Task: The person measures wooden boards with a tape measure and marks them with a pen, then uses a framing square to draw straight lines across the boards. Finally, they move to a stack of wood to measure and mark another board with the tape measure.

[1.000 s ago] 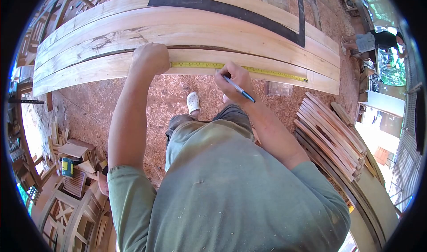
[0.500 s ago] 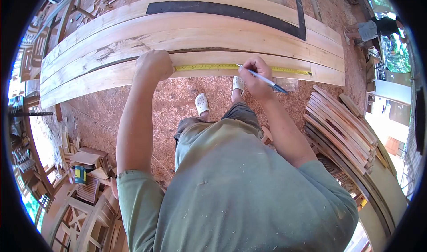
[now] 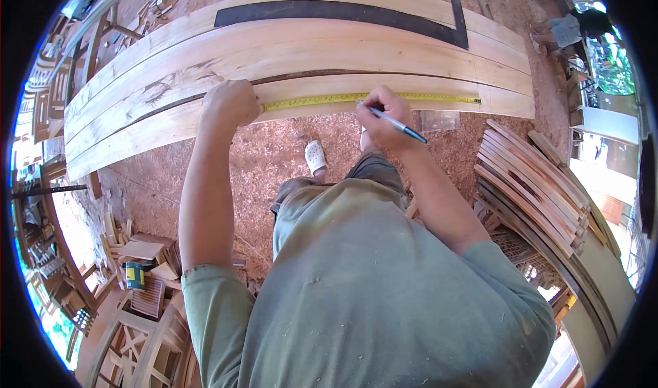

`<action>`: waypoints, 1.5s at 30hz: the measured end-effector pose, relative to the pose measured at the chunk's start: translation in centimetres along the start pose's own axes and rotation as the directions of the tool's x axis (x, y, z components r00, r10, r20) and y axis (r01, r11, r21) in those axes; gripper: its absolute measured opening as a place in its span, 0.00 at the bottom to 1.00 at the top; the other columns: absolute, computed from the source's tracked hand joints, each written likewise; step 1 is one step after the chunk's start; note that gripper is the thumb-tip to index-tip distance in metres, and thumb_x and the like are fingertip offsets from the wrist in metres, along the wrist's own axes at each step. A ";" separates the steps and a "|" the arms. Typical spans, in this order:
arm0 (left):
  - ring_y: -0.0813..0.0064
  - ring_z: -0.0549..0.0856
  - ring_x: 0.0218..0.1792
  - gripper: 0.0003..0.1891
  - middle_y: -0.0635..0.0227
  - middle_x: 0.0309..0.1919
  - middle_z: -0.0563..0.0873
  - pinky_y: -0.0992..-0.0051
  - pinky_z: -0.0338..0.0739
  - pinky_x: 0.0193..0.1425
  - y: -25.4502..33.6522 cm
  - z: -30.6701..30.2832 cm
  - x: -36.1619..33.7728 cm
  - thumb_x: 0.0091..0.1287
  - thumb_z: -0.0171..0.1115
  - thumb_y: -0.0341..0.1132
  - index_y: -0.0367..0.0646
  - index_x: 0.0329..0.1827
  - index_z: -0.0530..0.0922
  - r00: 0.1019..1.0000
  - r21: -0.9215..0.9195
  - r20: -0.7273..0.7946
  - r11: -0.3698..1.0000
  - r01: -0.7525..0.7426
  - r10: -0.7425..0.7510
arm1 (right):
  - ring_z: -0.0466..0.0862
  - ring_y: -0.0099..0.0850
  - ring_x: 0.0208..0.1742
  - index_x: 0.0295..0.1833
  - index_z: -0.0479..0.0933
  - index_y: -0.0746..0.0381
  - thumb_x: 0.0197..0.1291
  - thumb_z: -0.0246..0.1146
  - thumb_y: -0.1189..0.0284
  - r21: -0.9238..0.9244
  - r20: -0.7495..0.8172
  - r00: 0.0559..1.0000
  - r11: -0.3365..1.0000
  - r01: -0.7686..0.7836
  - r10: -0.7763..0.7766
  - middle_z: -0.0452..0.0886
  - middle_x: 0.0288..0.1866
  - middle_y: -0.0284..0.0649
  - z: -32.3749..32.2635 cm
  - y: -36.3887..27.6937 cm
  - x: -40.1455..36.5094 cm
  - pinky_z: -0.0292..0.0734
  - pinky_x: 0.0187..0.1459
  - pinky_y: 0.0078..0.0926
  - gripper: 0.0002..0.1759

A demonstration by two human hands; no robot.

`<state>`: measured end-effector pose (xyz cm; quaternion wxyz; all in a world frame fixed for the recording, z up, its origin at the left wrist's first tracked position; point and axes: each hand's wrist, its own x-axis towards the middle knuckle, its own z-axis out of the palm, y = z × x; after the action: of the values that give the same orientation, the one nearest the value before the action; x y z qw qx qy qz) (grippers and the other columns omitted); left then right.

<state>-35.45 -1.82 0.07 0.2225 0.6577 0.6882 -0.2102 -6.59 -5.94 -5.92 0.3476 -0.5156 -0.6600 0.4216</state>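
Note:
A yellow tape measure (image 3: 308,102) lies stretched along the nearest of several pale wooden planks (image 3: 384,59). Its hooked end rests near the right end of that plank. My left hand (image 3: 232,103) is closed at the tape's left end; the case, if there, is hidden in the fist. In my right hand (image 3: 385,117) is a pen (image 3: 401,125), its tip at the near edge of the tape and its blue-dark end pointing down right. A large black framing square (image 3: 343,11) lies across the far planks, one leg pointing away at the right.
Stacked wooden strips (image 3: 531,186) lie on the ground to my right. Wooden frames (image 3: 130,347), offcuts and a blue-green can (image 3: 135,275) are at lower left. Reddish ground (image 3: 267,155) with my white clog (image 3: 316,156) lies below the planks. Someone is partly visible at far right.
My right hand and the pen have shifted left along the tape. My left hand stays closed at the tape's left end. The view has moved slightly.

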 end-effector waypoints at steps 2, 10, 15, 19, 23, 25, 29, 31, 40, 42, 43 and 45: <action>0.53 0.86 0.49 0.20 0.49 0.45 0.87 0.61 0.79 0.55 0.0 0.0 0.0 0.59 0.67 0.45 0.35 0.43 0.86 1.000 0.005 -0.010 1.000 -0.013 0.013 | 0.78 0.25 0.26 0.32 0.75 0.64 0.54 0.65 0.72 0.043 -0.028 0.999 0.998 -0.043 0.044 0.80 0.24 0.41 -0.5 -0.5 0.0 0.75 0.30 0.27 0.07; 0.58 0.86 0.50 0.16 0.55 0.46 0.88 0.63 0.80 0.56 0.6 -0.7 -0.2 0.60 0.66 0.43 0.40 0.43 0.87 0.999 0.038 0.024 0.999 0.032 -0.033 | 0.80 0.29 0.25 0.29 0.74 0.64 0.52 0.67 0.71 -0.099 0.007 1.000 0.995 -0.016 0.017 0.80 0.24 0.43 -0.7 0.7 0.2 0.76 0.30 0.29 0.10; 0.53 0.86 0.51 0.21 0.48 0.47 0.86 0.61 0.79 0.57 0.4 -0.6 0.0 0.61 0.67 0.46 0.34 0.45 0.85 0.999 0.024 0.045 1.000 0.009 -0.010 | 0.81 0.36 0.25 0.28 0.73 0.64 0.51 0.67 0.71 -0.125 0.008 0.999 0.991 0.053 -0.053 0.80 0.24 0.46 -0.7 0.9 0.2 0.76 0.30 0.32 0.10; 0.53 0.86 0.51 0.21 0.48 0.46 0.86 0.61 0.79 0.57 0.5 -0.7 -0.1 0.61 0.67 0.45 0.34 0.45 0.85 0.999 0.023 0.043 1.000 0.011 -0.012 | 0.81 0.40 0.26 0.27 0.72 0.63 0.51 0.67 0.72 -0.160 0.009 0.995 0.982 0.100 -0.100 0.79 0.24 0.46 -0.7 0.9 0.3 0.75 0.30 0.34 0.10; 0.53 0.86 0.50 0.20 0.48 0.46 0.87 0.61 0.79 0.57 0.5 -0.8 0.0 0.60 0.67 0.44 0.34 0.45 0.85 0.998 0.020 0.059 1.000 0.012 -0.013 | 0.80 0.41 0.26 0.27 0.71 0.63 0.51 0.67 0.72 -0.178 0.012 0.992 0.976 0.129 -0.129 0.78 0.24 0.46 -0.7 0.8 0.3 0.75 0.30 0.35 0.10; 0.53 0.86 0.50 0.20 0.48 0.46 0.87 0.61 0.79 0.56 0.4 -0.6 0.2 0.59 0.68 0.43 0.34 0.45 0.85 0.999 0.021 0.045 0.999 0.029 -0.030 | 0.80 0.41 0.26 0.27 0.71 0.63 0.51 0.66 0.73 -0.178 0.010 0.992 0.976 0.125 -0.125 0.78 0.23 0.47 -0.6 0.7 0.3 0.75 0.30 0.35 0.10; 0.53 0.86 0.50 0.20 0.48 0.46 0.87 0.62 0.80 0.56 0.2 -0.4 0.4 0.59 0.68 0.44 0.34 0.45 0.85 0.999 0.009 0.045 1.000 0.029 -0.030 | 0.80 0.42 0.26 0.27 0.71 0.63 0.51 0.67 0.73 -0.180 0.026 0.993 0.976 0.120 -0.118 0.77 0.23 0.47 -0.8 0.5 0.3 0.74 0.30 0.36 0.11; 0.53 0.86 0.49 0.21 0.47 0.45 0.87 0.62 0.79 0.56 0.1 -0.2 0.4 0.58 0.68 0.44 0.34 0.45 0.85 0.999 -0.016 0.031 0.999 0.033 -0.032 | 0.80 0.42 0.26 0.27 0.70 0.63 0.51 0.67 0.73 -0.179 0.017 0.992 0.975 0.129 -0.128 0.77 0.23 0.47 -0.7 0.4 0.4 0.74 0.30 0.36 0.11; 0.54 0.87 0.49 0.20 0.47 0.44 0.87 0.62 0.80 0.56 0.0 -0.1 0.1 0.58 0.68 0.43 0.33 0.44 0.85 1.000 -0.036 0.004 0.999 0.028 -0.028 | 0.80 0.43 0.26 0.27 0.71 0.64 0.50 0.67 0.73 -0.198 0.026 0.985 0.965 0.172 -0.170 0.77 0.23 0.47 -0.7 1.0 0.3 0.74 0.30 0.36 0.11; 0.54 0.87 0.49 0.20 0.47 0.44 0.87 0.62 0.80 0.56 0.0 0.0 0.2 0.58 0.68 0.43 0.33 0.44 0.85 1.000 -0.033 -0.003 0.999 0.023 -0.023 | 0.80 0.43 0.26 0.26 0.71 0.64 0.50 0.67 0.73 -0.208 0.031 0.982 0.960 0.188 -0.185 0.77 0.23 0.47 -0.7 0.8 0.4 0.75 0.30 0.36 0.11; 0.54 0.87 0.49 0.20 0.47 0.44 0.87 0.62 0.80 0.56 0.0 0.0 0.2 0.58 0.68 0.43 0.33 0.44 0.85 1.000 -0.029 -0.006 0.999 0.019 -0.019 | 0.80 0.43 0.26 0.26 0.71 0.64 0.50 0.66 0.73 -0.198 0.021 0.985 0.965 0.169 -0.169 0.77 0.23 0.47 -0.7 0.8 0.5 0.75 0.30 0.35 0.10; 0.54 0.87 0.49 0.20 0.47 0.44 0.87 0.62 0.80 0.56 0.1 -0.1 0.0 0.58 0.68 0.43 0.33 0.44 0.85 1.000 -0.042 -0.012 0.999 0.022 -0.023 | 0.80 0.42 0.25 0.26 0.71 0.64 0.50 0.66 0.73 -0.189 0.010 0.988 0.970 0.151 -0.152 0.77 0.23 0.47 -0.7 0.6 0.4 0.75 0.29 0.35 0.10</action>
<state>-35.39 -1.78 0.10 0.2296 0.6464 0.7013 -0.1940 -5.84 -5.32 -6.22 0.3296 -0.4953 -0.7337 0.3280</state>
